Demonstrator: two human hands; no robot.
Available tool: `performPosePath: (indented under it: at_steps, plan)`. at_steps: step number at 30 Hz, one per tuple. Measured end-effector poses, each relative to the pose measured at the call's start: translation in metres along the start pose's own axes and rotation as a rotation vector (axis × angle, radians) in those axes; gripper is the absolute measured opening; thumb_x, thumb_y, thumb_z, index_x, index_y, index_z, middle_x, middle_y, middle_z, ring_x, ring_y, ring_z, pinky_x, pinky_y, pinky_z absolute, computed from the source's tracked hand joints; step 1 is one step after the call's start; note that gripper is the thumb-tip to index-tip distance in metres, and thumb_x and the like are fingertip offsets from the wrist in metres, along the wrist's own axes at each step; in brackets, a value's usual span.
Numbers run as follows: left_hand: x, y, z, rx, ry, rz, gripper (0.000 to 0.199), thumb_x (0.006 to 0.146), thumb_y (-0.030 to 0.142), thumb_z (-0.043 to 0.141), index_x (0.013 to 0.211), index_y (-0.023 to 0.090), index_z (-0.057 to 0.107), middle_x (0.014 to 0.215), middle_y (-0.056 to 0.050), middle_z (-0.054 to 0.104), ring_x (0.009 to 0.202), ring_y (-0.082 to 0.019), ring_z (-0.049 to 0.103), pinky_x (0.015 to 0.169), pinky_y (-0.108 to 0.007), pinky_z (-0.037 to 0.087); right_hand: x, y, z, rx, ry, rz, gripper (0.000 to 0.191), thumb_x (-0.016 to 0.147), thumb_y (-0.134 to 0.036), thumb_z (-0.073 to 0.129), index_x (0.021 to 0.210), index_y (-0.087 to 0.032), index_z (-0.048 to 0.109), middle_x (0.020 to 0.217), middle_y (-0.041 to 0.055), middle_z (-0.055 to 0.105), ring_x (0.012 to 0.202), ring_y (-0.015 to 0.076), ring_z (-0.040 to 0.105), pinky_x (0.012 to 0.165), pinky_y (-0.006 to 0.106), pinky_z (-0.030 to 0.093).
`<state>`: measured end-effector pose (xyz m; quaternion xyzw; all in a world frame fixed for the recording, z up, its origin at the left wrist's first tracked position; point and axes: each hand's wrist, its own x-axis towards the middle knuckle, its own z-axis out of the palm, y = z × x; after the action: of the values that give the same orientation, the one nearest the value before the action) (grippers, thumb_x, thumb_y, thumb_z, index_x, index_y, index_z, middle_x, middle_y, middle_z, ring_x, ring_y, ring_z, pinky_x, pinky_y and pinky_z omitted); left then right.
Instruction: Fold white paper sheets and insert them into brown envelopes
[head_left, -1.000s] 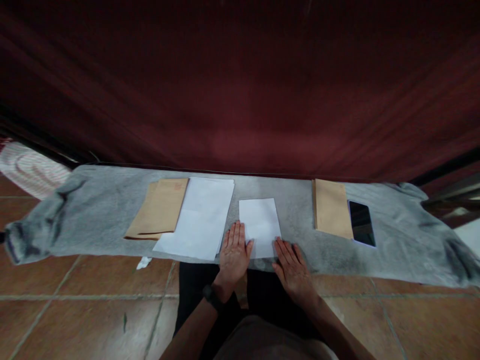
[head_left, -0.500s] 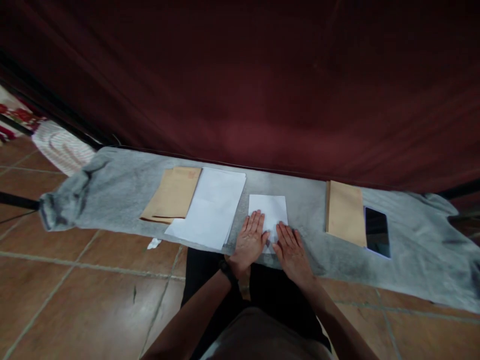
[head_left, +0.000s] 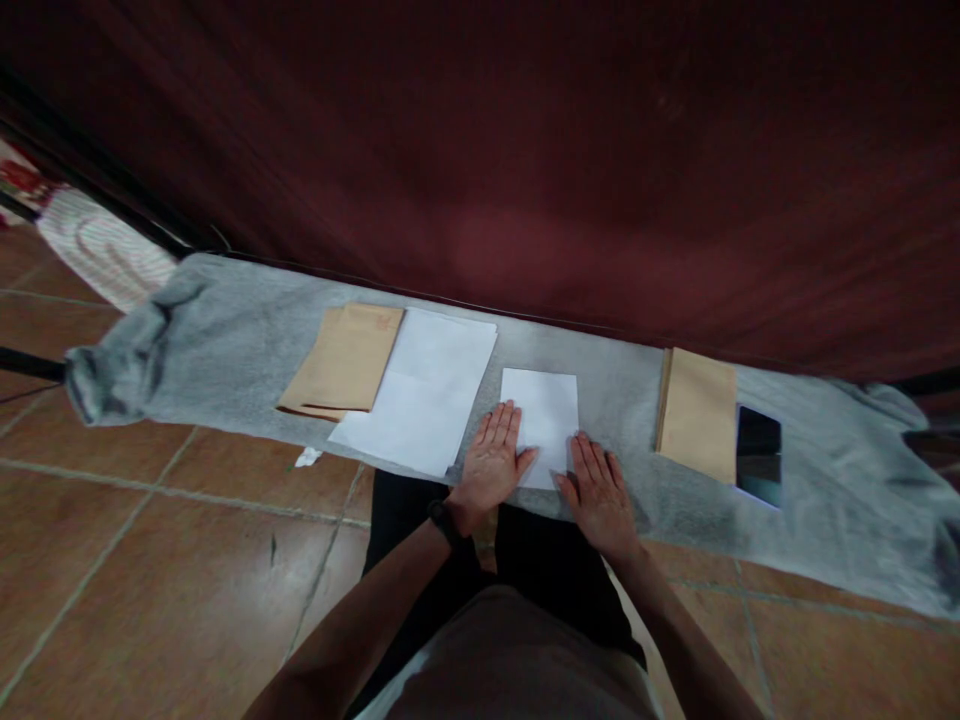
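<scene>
A small white sheet of paper (head_left: pixel 541 410), which looks folded, lies on the grey cloth in front of me. My left hand (head_left: pixel 492 462) rests flat over its left edge, fingers stretched out and pointing away from me. On the other side, my right hand (head_left: pixel 600 492) lies flat with its fingertips at the lower right edge of the sheet. Neither hand grasps anything. To the left is a stack of larger white paper (head_left: pixel 431 390), partly overlapped by brown envelopes (head_left: pixel 352 355).
The grey cloth (head_left: pixel 232 345) covers a long narrow surface. On the right lie a stack of brown envelopes (head_left: pixel 697 415) and a dark phone (head_left: pixel 758 455). A dark red curtain (head_left: pixel 495 180) hangs behind. A white scrap (head_left: pixel 308 457) is on the tiled floor.
My hands have slid apart, the left slightly left and the right to the right, uncovering more of the small sheet. The whole view has shifted a little.
</scene>
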<state>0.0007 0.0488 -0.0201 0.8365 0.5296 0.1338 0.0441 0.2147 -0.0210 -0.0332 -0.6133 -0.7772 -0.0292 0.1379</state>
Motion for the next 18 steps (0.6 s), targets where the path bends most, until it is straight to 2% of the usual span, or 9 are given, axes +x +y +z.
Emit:
performPosePath:
  at_steps: [7, 12, 18]
  plan:
    - [0.001, 0.005, -0.004, 0.005, -0.015, -0.004, 0.072, 0.103, 0.05, 0.041, 0.158, 0.005, 0.028, 0.165, -0.019, 0.03, 0.156, -0.028, 0.02, 0.127, -0.047, 0.023, 0.007, -0.004, -0.007, 0.031, 0.0, 0.051, 0.064, 0.108, -0.042, 0.033, 0.162, -0.009, 0.022, 0.161, 0.0178, 0.038, 0.15, 0.0317, 0.034, 0.12, 0.054, 0.031]
    - [0.004, 0.007, -0.009, -0.007, -0.054, 0.114, 0.058, 0.106, 0.038, 0.036, 0.157, 0.012, 0.032, 0.167, -0.011, 0.027, 0.157, -0.024, 0.016, 0.129, -0.046, 0.017, 0.022, -0.021, -0.005, 0.073, -0.068, -0.017, 0.059, 0.109, -0.038, 0.029, 0.162, -0.012, 0.024, 0.163, 0.0154, 0.036, 0.15, 0.0288, 0.034, 0.121, 0.053, 0.028]
    - [0.004, 0.001, -0.007, -0.023, -0.065, 0.169, 0.06, 0.104, 0.045, 0.04, 0.156, 0.016, 0.035, 0.167, -0.01, 0.029, 0.156, -0.023, 0.02, 0.129, -0.044, 0.018, 0.022, -0.027, -0.001, 0.038, -0.065, -0.047, 0.057, 0.108, -0.036, 0.032, 0.161, -0.014, 0.028, 0.163, 0.0151, 0.035, 0.149, 0.0296, 0.036, 0.121, 0.053, 0.027]
